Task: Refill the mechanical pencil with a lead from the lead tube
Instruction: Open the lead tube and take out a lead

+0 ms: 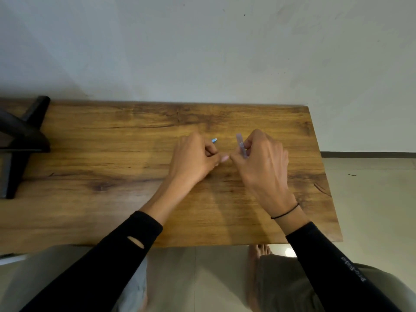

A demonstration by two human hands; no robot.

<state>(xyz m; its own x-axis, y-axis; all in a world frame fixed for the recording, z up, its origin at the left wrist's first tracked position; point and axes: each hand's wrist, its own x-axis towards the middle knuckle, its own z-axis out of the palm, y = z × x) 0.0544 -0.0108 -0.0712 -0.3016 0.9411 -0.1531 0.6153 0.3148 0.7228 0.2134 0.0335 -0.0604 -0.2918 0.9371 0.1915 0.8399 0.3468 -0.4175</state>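
A plain indoor room is indicated, most likely a domestic or simple office space; the type cannot be fixed more closely. A wood-grain desk [112, 154] is set against a bare pale wall [202, 41] beyond the hands. Pale floor tiles [371, 199] are seen right of the right hand [261, 163]. A black stand [20, 140] is placed far left of the left hand [191, 158].

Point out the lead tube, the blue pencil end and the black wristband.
lead tube [240, 146]: head view, on the translucent body above the right hand's fingers.
blue pencil end [214, 140]: head view, on the tip past the left hand.
black wristband [285, 211]: head view, on the band across the right wrist.
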